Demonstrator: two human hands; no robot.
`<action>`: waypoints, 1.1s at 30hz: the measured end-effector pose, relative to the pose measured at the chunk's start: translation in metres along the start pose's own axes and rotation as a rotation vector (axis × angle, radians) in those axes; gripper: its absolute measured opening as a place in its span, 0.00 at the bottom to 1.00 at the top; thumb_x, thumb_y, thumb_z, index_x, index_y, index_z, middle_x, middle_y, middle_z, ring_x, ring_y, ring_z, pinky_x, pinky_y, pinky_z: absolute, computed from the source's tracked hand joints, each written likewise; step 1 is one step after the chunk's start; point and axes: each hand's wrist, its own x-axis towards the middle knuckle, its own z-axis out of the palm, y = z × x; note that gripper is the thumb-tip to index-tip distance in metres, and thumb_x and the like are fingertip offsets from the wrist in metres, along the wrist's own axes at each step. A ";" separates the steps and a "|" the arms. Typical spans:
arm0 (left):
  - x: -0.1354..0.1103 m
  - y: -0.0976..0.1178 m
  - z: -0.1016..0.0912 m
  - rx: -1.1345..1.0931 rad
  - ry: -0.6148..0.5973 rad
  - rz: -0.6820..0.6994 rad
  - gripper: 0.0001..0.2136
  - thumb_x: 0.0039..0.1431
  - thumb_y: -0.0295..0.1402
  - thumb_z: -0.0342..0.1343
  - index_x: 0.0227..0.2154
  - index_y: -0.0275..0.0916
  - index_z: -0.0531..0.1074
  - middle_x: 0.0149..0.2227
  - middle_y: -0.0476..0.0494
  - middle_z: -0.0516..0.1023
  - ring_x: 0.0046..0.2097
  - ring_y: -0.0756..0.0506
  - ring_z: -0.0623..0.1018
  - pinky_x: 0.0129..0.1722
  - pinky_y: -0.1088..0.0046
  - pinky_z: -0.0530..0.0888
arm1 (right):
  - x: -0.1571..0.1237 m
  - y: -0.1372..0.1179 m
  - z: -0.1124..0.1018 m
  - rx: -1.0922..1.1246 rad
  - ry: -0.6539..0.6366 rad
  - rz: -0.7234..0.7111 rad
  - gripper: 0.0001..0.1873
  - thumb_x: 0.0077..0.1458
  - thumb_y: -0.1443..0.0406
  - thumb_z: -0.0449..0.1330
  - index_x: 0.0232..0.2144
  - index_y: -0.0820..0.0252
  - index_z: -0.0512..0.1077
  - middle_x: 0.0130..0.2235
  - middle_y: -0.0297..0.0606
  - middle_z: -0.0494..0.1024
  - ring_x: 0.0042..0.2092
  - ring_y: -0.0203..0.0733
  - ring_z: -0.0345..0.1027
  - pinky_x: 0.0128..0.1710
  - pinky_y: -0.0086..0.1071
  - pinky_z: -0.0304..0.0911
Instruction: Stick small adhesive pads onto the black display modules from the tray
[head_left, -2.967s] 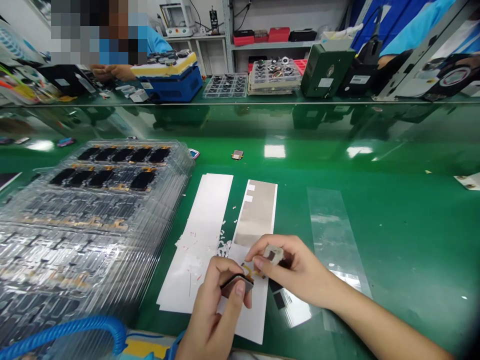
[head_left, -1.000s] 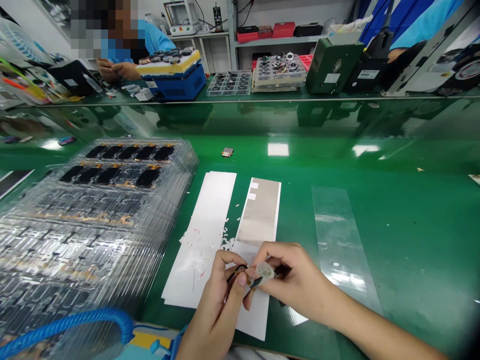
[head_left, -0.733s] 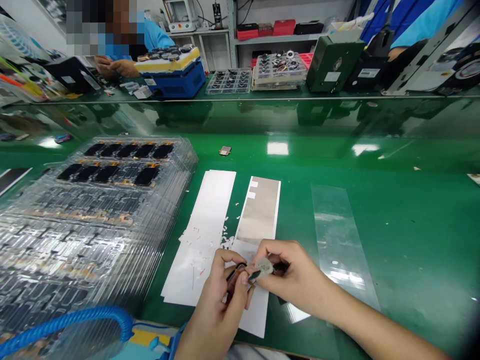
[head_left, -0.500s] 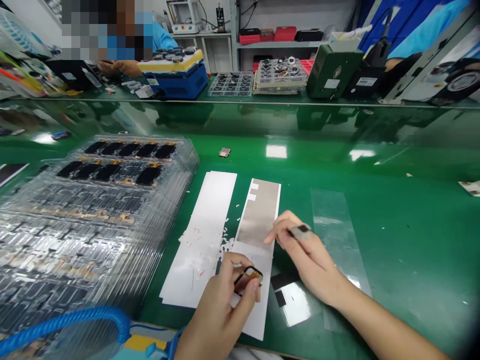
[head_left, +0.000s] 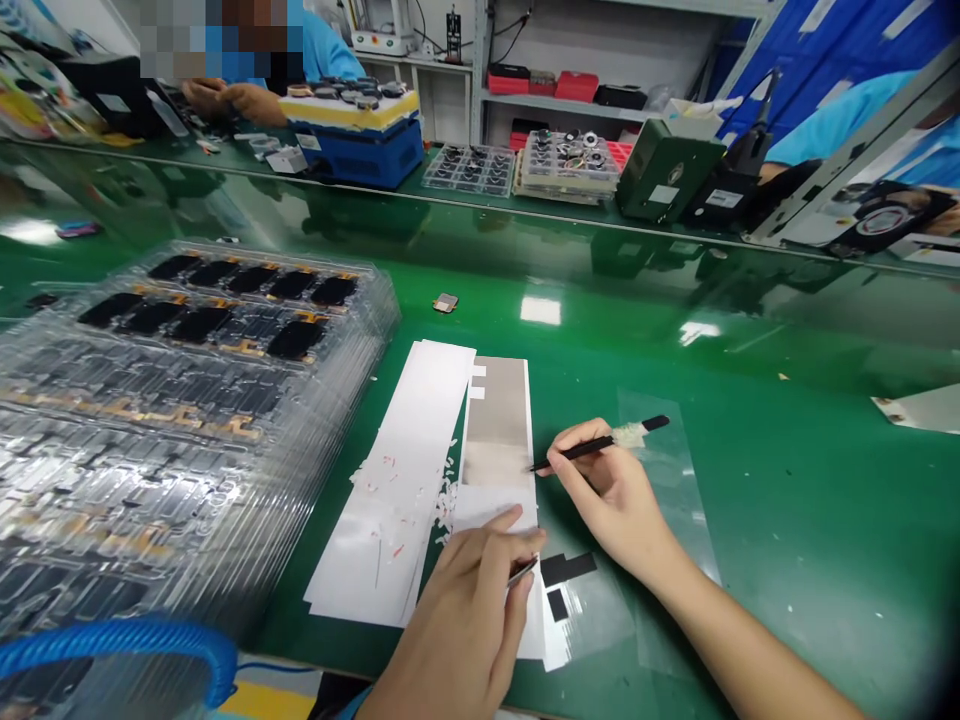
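Note:
My left hand (head_left: 465,625) rests over the lower end of a white backing strip (head_left: 499,510) and pinches a small flat part (head_left: 523,571), seen almost edge-on. My right hand (head_left: 609,492) grips a thin black stick (head_left: 577,451) wrapped with pale tape (head_left: 631,434). Its tip sits just above the strip's beige film (head_left: 495,420), and I cannot tell whether they touch. Two black foam pieces (head_left: 568,568) lie on a transparent film (head_left: 592,610) beside my right wrist.
A second white strip (head_left: 390,500) with scraps lies left of my hands. Further left stand stacked plastic trays (head_left: 225,390) of black display panels. A transparent sheet (head_left: 664,500) lies right. A blue hose (head_left: 112,650) runs along the front. A co-worker's hands (head_left: 225,98) work across the bench.
My hands have moved apart, the right one up and to the right. The black stick now shows its full length. The small part has turned nearly edge-on, and the view has tilted.

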 end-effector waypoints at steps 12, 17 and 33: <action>0.019 -0.003 -0.005 0.116 -0.173 0.011 0.14 0.64 0.18 0.43 0.47 0.41 0.63 0.54 0.37 0.77 0.66 0.38 0.62 0.63 0.44 0.58 | -0.002 -0.002 -0.002 -0.039 0.062 0.102 0.15 0.57 0.54 0.62 0.31 0.60 0.68 0.34 0.34 0.67 0.31 0.36 0.74 0.34 0.31 0.74; 0.019 -0.003 -0.004 0.165 -0.186 0.026 0.14 0.65 0.18 0.42 0.47 0.40 0.61 0.54 0.35 0.77 0.66 0.39 0.63 0.64 0.43 0.55 | 0.000 -0.002 -0.005 -0.021 0.051 0.177 0.18 0.55 0.51 0.63 0.30 0.59 0.67 0.31 0.34 0.69 0.30 0.38 0.76 0.33 0.31 0.75; 0.011 0.004 -0.010 -0.266 0.031 -0.210 0.05 0.69 0.29 0.45 0.43 0.43 0.64 0.52 0.36 0.76 0.57 0.39 0.72 0.56 0.54 0.66 | -0.009 -0.029 -0.002 0.327 0.138 0.108 0.11 0.54 0.62 0.67 0.31 0.56 0.67 0.29 0.30 0.77 0.29 0.37 0.78 0.34 0.31 0.77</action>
